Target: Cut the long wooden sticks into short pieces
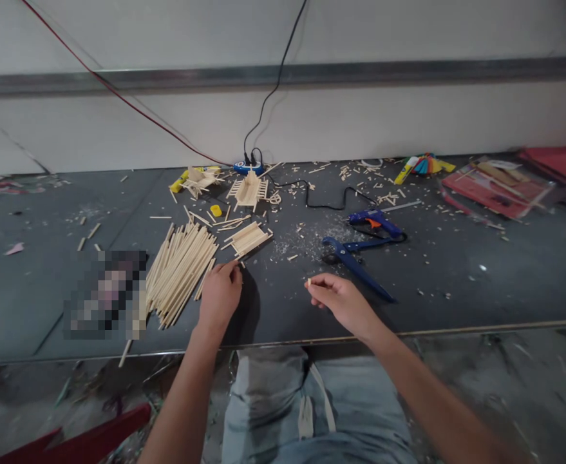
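Between the thumb and fingers of my right hand (339,298) is a short piece of wooden stick (309,282), held just above the table. My left hand (221,288) is low at the table, its fingers curled together; what is under the fingertips, if anything, is hidden. Just beyond it lies a small panel of glued sticks (248,240). To its left is a big pile of wooden sticks (181,274). Right of my right hand are a blue pipe cutter (357,264), its handles spread, and a blue glue gun (377,222) with an orange trigger.
Toward the wall stand a stick model (250,190) and another stick piece (200,180). A blue power socket (248,167) has cables plugged in. A yellow cap (216,211) sits among loose sticks. Red packets (499,188) lie right, a blurred-out dark object (106,293) left. Stick scraps are scattered about.
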`<state>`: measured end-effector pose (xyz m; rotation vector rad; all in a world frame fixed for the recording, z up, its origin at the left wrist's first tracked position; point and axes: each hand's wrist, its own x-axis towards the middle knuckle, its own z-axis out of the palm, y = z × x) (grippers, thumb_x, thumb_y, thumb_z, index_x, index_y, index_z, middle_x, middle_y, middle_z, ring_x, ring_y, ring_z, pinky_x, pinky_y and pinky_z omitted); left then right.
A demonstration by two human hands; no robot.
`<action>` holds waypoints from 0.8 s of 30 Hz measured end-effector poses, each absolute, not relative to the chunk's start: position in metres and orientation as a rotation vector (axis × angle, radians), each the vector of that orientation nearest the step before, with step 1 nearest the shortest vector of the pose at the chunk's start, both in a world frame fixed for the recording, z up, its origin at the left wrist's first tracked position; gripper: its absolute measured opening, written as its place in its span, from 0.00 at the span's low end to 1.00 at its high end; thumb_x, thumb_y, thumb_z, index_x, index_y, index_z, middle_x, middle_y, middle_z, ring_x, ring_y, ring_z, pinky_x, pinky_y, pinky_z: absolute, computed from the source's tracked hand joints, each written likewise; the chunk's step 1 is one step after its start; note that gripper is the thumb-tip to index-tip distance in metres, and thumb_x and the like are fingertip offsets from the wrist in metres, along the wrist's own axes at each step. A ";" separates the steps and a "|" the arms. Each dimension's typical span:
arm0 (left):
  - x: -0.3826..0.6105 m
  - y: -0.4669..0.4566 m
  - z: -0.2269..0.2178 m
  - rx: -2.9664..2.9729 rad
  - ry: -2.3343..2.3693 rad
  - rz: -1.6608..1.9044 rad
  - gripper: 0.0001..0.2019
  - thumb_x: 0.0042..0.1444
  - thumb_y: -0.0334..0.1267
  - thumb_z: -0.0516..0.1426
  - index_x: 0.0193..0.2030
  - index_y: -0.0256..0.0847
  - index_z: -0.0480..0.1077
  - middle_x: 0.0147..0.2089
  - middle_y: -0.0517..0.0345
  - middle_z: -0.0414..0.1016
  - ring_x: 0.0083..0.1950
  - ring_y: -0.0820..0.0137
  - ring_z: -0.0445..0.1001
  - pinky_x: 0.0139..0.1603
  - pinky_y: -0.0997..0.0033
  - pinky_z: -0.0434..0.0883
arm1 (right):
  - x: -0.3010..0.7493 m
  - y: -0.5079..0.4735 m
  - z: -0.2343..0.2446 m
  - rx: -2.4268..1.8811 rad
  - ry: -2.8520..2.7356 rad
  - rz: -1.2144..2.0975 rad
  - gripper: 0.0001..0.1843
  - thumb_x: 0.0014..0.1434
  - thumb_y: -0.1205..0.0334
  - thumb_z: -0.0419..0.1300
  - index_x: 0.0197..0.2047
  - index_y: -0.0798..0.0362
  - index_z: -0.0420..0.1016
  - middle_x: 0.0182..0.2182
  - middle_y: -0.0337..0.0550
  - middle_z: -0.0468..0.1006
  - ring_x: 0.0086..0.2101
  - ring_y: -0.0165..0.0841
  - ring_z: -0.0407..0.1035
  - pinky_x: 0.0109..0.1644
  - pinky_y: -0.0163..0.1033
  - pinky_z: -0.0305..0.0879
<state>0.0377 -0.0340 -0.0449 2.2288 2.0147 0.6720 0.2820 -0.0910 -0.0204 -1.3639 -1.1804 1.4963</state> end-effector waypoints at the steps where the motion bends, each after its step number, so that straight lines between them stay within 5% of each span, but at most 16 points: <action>1: 0.038 -0.035 -0.044 2.184 2.026 0.708 0.15 0.55 0.35 0.47 0.42 0.35 0.72 0.40 0.46 0.75 0.41 0.61 0.72 0.43 0.65 0.66 | 0.282 -0.091 -0.019 -1.361 -1.183 1.491 0.13 0.50 0.53 0.59 0.35 0.52 0.73 0.26 0.39 0.71 0.27 0.29 0.65 0.31 0.34 0.60; 13: 0.111 -0.095 -0.017 1.776 1.252 0.982 0.11 0.49 0.35 0.57 0.41 0.40 0.69 0.37 0.57 0.74 0.36 0.72 0.72 0.37 0.74 0.69 | 0.274 -0.103 -0.014 -1.251 -1.063 1.541 0.13 0.48 0.52 0.59 0.33 0.52 0.72 0.23 0.37 0.70 0.25 0.29 0.64 0.28 0.34 0.57; 24: 0.134 -0.106 -0.011 1.982 1.217 1.054 0.07 0.54 0.31 0.54 0.38 0.40 0.70 0.37 0.56 0.73 0.38 0.71 0.71 0.40 0.73 0.69 | 0.276 -0.111 -0.014 -1.187 -0.936 1.591 0.08 0.49 0.56 0.59 0.29 0.52 0.68 0.22 0.36 0.70 0.25 0.28 0.63 0.28 0.34 0.55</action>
